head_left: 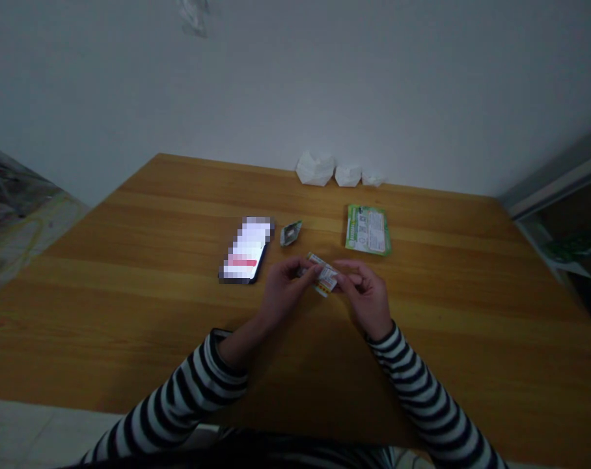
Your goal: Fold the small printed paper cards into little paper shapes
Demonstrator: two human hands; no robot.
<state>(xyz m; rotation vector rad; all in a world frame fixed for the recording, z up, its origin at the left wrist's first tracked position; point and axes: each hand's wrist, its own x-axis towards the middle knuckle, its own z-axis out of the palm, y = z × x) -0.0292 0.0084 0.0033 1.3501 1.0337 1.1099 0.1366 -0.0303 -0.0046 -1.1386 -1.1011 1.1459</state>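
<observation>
Between my two hands is a small printed packet (327, 279), white with yellow and green edges, held just above the wooden table. My left hand (284, 286) pinches its left side, thumb on top. On the right side, my right hand (366, 292) grips the packet's edge between thumb and fingers. Just beyond my left hand lies a small opened-looking packet (290, 233) with a dark, silvery face and a green corner. A larger green and white printed pouch (368, 229) rests flat beyond my right hand.
A phone (247, 250) with a lit, blurred screen lies left of my hands. Along the back edge of the wooden table (129, 260), against the wall, stand several white folded paper pieces (316, 169). Plastic-wrapped items (22, 215) are at the far left, beyond the table.
</observation>
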